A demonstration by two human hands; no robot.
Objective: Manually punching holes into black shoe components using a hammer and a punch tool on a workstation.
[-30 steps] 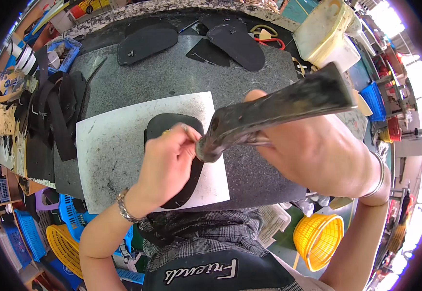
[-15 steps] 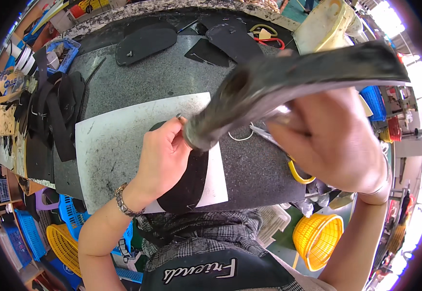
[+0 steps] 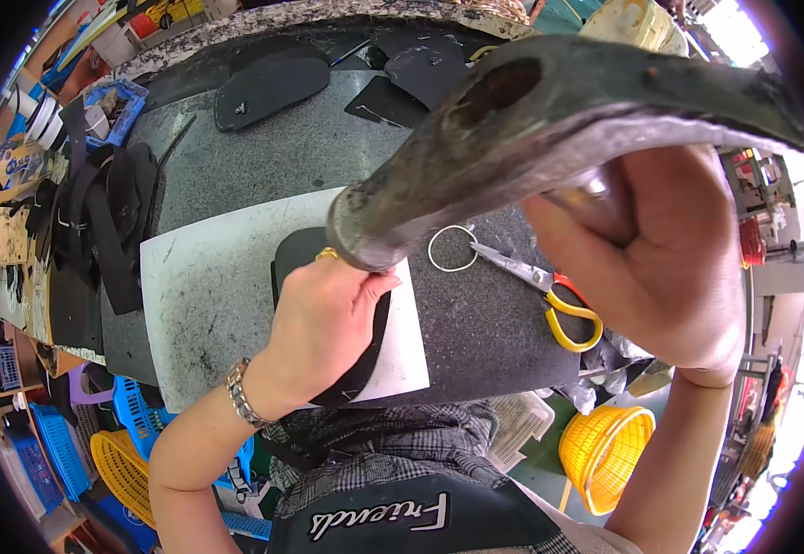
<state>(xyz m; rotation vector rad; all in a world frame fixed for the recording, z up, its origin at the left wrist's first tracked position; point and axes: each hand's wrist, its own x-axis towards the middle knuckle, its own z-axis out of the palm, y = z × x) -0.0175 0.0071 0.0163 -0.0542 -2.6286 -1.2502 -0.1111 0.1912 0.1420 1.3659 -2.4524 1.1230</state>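
Observation:
My right hand (image 3: pixel 674 268) is wrapped round the handle of a hammer (image 3: pixel 559 115), whose worn dark metal head fills much of the upper right. The hammer's round face hangs over the fingers of my left hand (image 3: pixel 324 323) and partly hides them. Those fingers are curled together above a black, rounded, sole-shaped piece (image 3: pixel 297 253); what they hold, if anything, does not show. Beneath that piece lies a scuffed white board (image 3: pixel 204 305). Scissors with yellow and red handles (image 3: pixel 550 319) rest right of the board, their tips beside a thin white ring (image 3: pixel 431 249).
Black cut pieces (image 3: pixel 273 88) lie at the back of the dark table mat (image 3: pixel 264 152). Black straps (image 3: pixel 111 222) are heaped at the left, near a blue basket (image 3: pixel 130 115). A yellow basket (image 3: pixel 600 457) stands below the table's right edge.
The hammer has moved up and come nearer the camera. My left hand has rolled back-upward, and a small metal tip that showed at its fingertips is out of sight.

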